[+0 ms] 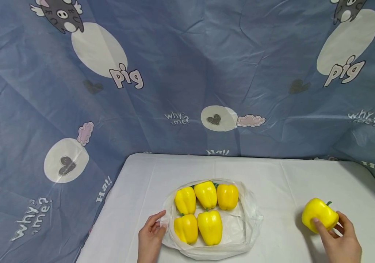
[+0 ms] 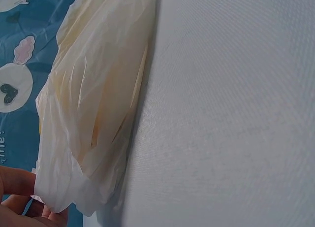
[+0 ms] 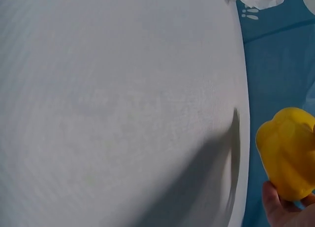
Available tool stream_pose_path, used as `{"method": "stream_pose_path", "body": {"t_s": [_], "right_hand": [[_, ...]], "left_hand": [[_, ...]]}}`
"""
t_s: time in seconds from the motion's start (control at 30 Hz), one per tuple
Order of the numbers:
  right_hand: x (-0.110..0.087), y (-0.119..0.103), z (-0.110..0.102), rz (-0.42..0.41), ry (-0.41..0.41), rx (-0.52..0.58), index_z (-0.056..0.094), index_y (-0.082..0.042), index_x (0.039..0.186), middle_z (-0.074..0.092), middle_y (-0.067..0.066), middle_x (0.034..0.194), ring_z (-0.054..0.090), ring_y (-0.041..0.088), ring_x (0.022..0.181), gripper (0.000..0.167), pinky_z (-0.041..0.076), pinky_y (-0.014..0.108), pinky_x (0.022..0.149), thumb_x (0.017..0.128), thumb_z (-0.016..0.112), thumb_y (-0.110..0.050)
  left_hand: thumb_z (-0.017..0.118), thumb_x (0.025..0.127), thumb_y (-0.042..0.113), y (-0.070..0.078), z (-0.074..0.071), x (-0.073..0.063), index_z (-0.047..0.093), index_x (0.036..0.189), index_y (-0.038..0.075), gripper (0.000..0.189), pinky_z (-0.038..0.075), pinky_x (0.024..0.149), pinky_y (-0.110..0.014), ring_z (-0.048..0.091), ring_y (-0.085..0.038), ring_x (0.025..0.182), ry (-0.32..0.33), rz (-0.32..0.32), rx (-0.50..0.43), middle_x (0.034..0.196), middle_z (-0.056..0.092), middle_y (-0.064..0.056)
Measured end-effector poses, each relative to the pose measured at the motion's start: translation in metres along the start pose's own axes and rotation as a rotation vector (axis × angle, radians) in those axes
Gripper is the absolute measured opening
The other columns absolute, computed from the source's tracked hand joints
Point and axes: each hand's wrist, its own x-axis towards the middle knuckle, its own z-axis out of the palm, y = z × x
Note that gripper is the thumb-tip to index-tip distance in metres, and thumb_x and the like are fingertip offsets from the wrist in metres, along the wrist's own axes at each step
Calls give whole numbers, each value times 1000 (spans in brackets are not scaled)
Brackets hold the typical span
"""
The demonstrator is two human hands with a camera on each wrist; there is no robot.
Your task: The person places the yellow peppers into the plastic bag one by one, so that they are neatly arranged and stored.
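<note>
A translucent white plastic bag [image 1: 215,252] lies spread open on the table, with several yellow bell peppers [image 1: 209,227] inside it in two rows. My left hand [image 1: 150,235] pinches the bag's left edge between thumb and fingers. In the left wrist view the bag's crumpled side [image 2: 93,104] shows, with the fingertips at its lower corner. Off to the right of the bag, my right hand [image 1: 342,243] grips another yellow bell pepper [image 1: 317,214], its green stem pointing up and right. The right wrist view shows this pepper [image 3: 285,148] raised off the table, a shadow below.
A white cloth covers the table [image 1: 272,233]. Behind and to the left hangs a blue curtain [image 1: 180,80] printed with pigs, hearts and words. A stretch of table lies between the bag and the right hand.
</note>
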Motion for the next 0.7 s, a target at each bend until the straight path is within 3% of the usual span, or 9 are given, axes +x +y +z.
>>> {"method": "stream_pose_path", "body": {"t_s": [0.43, 0.7], "right_hand": [[-1, -7, 3, -19, -112, 2, 26, -4, 155, 38, 26, 149, 45, 42, 122, 86, 31, 2, 56, 91, 65, -45], [-5, -11, 4, -15, -135, 32, 29, -11, 155, 39, 18, 150, 42, 35, 124, 85, 38, 2, 66, 89, 69, -45]], "left_hand": [[63, 84, -9, -1, 0, 0, 68, 122, 6, 41, 41, 60, -19, 47, -13, 77, -10, 31, -3, 100, 58, -9], [63, 84, -9, -1, -1, 0, 68, 122, 6, 41, 41, 60, -19, 48, -14, 77, -9, 27, -7, 101, 59, -10]]}}
